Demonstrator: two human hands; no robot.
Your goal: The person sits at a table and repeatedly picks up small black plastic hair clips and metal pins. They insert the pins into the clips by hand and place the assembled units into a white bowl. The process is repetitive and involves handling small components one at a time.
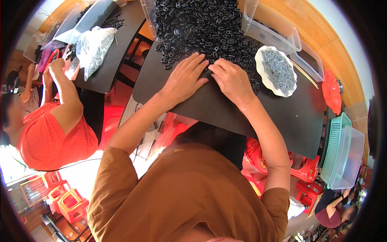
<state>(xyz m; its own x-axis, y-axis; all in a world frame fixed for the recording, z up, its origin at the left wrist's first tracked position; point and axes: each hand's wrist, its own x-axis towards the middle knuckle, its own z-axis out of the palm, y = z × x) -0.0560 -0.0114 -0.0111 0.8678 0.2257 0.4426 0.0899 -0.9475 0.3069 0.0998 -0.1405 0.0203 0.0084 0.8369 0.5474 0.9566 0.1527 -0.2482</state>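
A large heap of small black oval pieces with holes (193, 28) covers the far part of the dark table (282, 125). My left hand (185, 78) lies palm down at the heap's near edge, fingers stretched forward and thumb apart. Beside it my right hand (234, 82) has its fingers bent inward, their tips close to the left fingertips. Whatever the right fingers hold, if anything, is hidden beneath the hand. To the right of the heap stands a white scalloped dish (263, 77) full of thin silvery pieces (280, 70).
Clear plastic bins (278, 38) and thin sticks (304, 72) lie at the back right. A red scalloped dish (331, 92) and a green basket (334, 141) are at the right. A person in red (56, 137) works at a table on the left, near a plastic bag (94, 48).
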